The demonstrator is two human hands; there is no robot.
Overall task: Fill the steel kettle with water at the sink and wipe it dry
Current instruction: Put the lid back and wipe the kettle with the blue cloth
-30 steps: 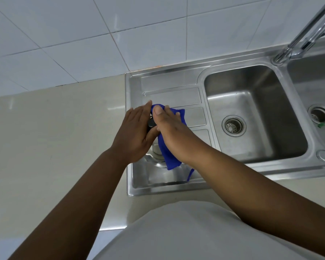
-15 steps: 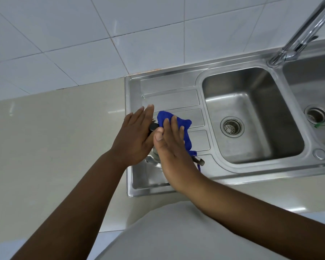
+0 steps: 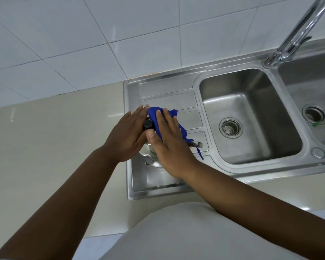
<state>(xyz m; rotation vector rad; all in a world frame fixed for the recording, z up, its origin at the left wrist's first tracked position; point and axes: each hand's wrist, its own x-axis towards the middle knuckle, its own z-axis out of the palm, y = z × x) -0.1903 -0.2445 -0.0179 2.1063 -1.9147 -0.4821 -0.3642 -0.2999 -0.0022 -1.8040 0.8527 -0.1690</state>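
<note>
Head view: the steel kettle (image 3: 151,156) stands on the sink's drainboard (image 3: 167,99), beside the left basin (image 3: 251,102). The left hand (image 3: 127,136) lies flat-fingered against its side by the black lid knob (image 3: 148,125), apparently to steady it. The right hand (image 3: 170,145), fingers straight, presses a blue cloth (image 3: 155,114) over the top, likely wiping toward the spout (image 3: 196,144). With the lid on, the water inside cannot be seen. The basin shows only its drain strainer (image 3: 230,127); no water runs from the faucet (image 3: 298,32).
</note>
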